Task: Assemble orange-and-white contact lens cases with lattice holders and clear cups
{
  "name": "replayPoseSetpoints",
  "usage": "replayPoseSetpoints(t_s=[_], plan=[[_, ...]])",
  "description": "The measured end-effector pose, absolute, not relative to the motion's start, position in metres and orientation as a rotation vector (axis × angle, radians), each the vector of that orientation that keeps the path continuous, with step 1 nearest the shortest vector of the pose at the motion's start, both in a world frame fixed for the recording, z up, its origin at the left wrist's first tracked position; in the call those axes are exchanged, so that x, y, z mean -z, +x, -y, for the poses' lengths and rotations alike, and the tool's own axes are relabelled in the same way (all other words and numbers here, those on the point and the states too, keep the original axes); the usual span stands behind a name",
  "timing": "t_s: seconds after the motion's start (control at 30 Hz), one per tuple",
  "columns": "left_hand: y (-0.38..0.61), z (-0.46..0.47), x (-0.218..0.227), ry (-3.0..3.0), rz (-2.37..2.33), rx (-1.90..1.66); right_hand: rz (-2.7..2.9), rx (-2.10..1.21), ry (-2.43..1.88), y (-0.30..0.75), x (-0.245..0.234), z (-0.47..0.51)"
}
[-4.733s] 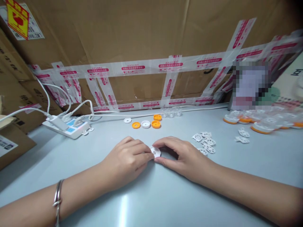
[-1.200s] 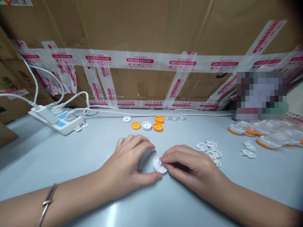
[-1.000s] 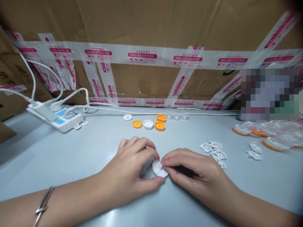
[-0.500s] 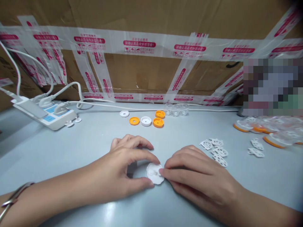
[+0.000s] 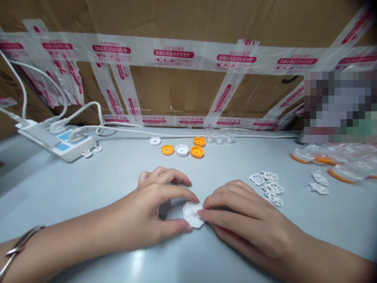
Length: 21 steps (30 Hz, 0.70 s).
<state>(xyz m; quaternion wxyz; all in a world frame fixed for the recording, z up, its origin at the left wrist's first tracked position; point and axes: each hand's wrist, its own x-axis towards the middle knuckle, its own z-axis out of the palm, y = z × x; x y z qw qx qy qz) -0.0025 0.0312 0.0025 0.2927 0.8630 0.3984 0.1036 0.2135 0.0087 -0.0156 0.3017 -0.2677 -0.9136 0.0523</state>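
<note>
A round white plastic disc point(image 5: 193, 220) with a slightly wavy edge lies at the front middle of the table. My left hand point(image 5: 165, 204) grips it at the rim between thumb and index finger, the other fingers curled above. From the right, my right hand point(image 5: 241, 216) closes its fingertips on a small white piece point(image 5: 194, 212) standing on the disc's face; fingers partly hide this piece. Beyond the hands are white ring-shaped parts point(image 5: 182, 150) and orange ring-shaped parts point(image 5: 197, 152). Several white spoked pieces point(image 5: 272, 188) lie right of my right hand.
A white power strip point(image 5: 70, 151) with plugs and cables sits at the left. Clear plastic domes point(image 5: 219, 136) stand near a cable along the cardboard box point(image 5: 176, 90). At far right are orange-based clear parts point(image 5: 341, 175) and two loose white pieces point(image 5: 319, 184).
Both hands stay almost in place, with the same grip on the disc and the small white piece. The right fingertips have shifted very slightly.
</note>
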Motion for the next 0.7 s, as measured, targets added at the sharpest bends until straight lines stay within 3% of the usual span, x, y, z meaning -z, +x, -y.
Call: replayPoseSetpoints(t_s=[0.7], plan=[[-0.0021,-0.0274,-0.0089,2.337,-1.064,-0.315,2.226,-0.258,-0.731,0.2110,0.0168,-0.0100]])
